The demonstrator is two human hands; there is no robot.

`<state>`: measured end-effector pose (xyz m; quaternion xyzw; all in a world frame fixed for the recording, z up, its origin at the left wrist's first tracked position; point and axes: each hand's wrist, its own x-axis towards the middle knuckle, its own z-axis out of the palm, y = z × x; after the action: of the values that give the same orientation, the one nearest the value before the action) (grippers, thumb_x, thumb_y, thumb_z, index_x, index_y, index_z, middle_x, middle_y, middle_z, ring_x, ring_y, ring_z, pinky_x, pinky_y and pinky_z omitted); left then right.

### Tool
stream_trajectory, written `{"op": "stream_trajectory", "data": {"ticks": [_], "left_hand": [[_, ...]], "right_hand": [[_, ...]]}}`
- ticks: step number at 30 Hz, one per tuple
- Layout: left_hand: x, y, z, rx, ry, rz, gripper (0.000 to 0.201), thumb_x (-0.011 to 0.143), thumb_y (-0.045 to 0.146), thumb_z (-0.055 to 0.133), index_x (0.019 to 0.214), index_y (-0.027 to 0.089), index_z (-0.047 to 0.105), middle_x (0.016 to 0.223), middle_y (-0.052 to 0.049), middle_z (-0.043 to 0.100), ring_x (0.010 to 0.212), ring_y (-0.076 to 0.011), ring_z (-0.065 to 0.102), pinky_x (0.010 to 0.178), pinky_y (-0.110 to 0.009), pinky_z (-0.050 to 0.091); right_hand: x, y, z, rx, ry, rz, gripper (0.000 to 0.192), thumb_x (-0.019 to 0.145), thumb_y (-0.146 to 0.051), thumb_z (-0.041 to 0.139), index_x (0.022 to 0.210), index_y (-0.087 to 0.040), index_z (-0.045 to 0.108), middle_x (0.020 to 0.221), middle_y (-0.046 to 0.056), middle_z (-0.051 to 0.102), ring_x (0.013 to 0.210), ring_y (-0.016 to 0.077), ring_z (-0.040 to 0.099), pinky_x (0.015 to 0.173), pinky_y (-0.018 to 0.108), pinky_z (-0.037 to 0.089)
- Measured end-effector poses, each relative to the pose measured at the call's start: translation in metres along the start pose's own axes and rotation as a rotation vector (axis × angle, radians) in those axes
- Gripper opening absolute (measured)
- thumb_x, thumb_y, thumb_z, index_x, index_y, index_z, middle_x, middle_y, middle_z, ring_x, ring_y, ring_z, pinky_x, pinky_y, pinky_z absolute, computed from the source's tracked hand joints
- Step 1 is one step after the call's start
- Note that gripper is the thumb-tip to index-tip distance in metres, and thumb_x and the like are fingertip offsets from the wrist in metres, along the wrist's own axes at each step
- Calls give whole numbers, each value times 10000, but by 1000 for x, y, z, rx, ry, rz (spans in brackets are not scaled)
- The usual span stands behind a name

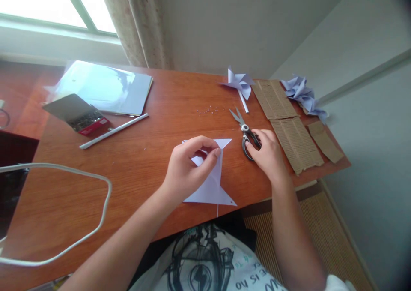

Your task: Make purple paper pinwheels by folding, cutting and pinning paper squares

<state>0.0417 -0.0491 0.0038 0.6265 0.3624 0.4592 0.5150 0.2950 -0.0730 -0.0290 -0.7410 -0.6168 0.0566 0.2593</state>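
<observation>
Over a cut piece of white paper [208,190] at the table's near edge, my left hand [192,162] has thumb and forefinger pinched together by the paper's upper right part. Whatever sits in that pinch is too small or hidden to make out. A small dark hole shows in the sheet's lower right corner, and a thin white strip pokes out below it. To the right, my right hand [266,151] grips the black handles of the scissors [245,128], which lie on the table with their blades apart and pointing away.
A finished paper pinwheel [239,83] lies at the back, near tiny scattered bits [208,110]. Corrugated cardboard [295,141] and crumpled paper [302,93] are on the right. At left are a red box [93,126], a rolled paper stick [114,131], a plastic-covered stack [102,85] and a white cable [107,205].
</observation>
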Motion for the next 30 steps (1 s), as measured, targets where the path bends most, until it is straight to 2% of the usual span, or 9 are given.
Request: {"op": "stream_trajectory", "data": {"ticks": [2, 4, 8, 11, 14, 17, 20, 26, 30], "left_hand": [[0, 0, 0, -3, 1, -11, 77, 866, 198, 682, 796, 164, 685, 757, -40, 705, 666, -131, 629, 607, -236, 524], [0, 0, -1, -6, 10, -16, 78, 865, 208, 692, 800, 165, 690, 762, -44, 709, 671, -136, 633, 610, -241, 530], [1, 0, -2, -10, 33, -22, 83, 864, 230, 708, 811, 167, 701, 770, -49, 713, 692, -146, 645, 619, -246, 542], [1, 0, -2, -20, 41, -18, 88, 863, 233, 712, 808, 166, 700, 768, -50, 711, 686, -144, 646, 615, -245, 543], [1, 0, -2, -25, 46, -18, 96, 862, 241, 715, 805, 166, 696, 766, -51, 710, 679, -144, 643, 609, -248, 546], [0, 0, -2, -23, 50, -2, 98, 860, 239, 716, 799, 167, 691, 762, -47, 707, 681, -142, 642, 619, -247, 551], [0, 2, -1, -34, 46, 4, 96, 860, 229, 715, 792, 167, 686, 752, -43, 702, 666, -135, 633, 609, -242, 544], [-1, 2, -1, -39, 56, 2, 102, 867, 246, 710, 804, 170, 687, 765, -46, 704, 669, -139, 633, 611, -251, 546], [-2, -1, -1, -17, 83, 35, 85, 876, 253, 709, 841, 177, 695, 809, -46, 712, 711, -144, 643, 658, -258, 547]], "right_hand": [[0, 9, 2, -61, -39, 1, 408, 819, -251, 681, 1218, -167, 660, 1217, 164, 595, 1137, 316, 617, 1022, 484, 490], [-2, 9, 3, -108, -40, 41, 433, 818, -277, 690, 1236, -172, 654, 1197, 164, 599, 1115, 323, 625, 986, 480, 506], [-2, 2, -1, -243, -67, 103, 442, 835, -368, 674, 1226, -162, 668, 1038, 154, 662, 990, 333, 649, 886, 486, 520], [0, 2, -11, -245, -124, 139, 363, 791, -382, 702, 1099, -192, 736, 876, 95, 685, 822, 287, 661, 795, 447, 528], [-1, 10, -20, 4, -153, 278, 396, 747, -384, 749, 1094, -193, 754, 812, 55, 705, 723, 241, 675, 719, 408, 545], [-9, 19, -26, 498, -137, 427, 501, 730, -402, 792, 1164, -162, 721, 932, 88, 754, 795, 230, 723, 716, 377, 587], [-22, 18, -29, 856, -170, 457, 519, 728, -424, 835, 1179, -204, 704, 1047, 93, 765, 873, 210, 736, 764, 353, 608], [-41, -13, -41, 1040, -235, 282, 564, 700, -637, 814, 1113, -266, 717, 986, 69, 722, 822, 218, 686, 733, 374, 591], [-45, -34, -50, 924, -236, 227, 588, 651, -568, 879, 1149, -296, 730, 972, 57, 719, 830, 221, 682, 691, 350, 597]]}}
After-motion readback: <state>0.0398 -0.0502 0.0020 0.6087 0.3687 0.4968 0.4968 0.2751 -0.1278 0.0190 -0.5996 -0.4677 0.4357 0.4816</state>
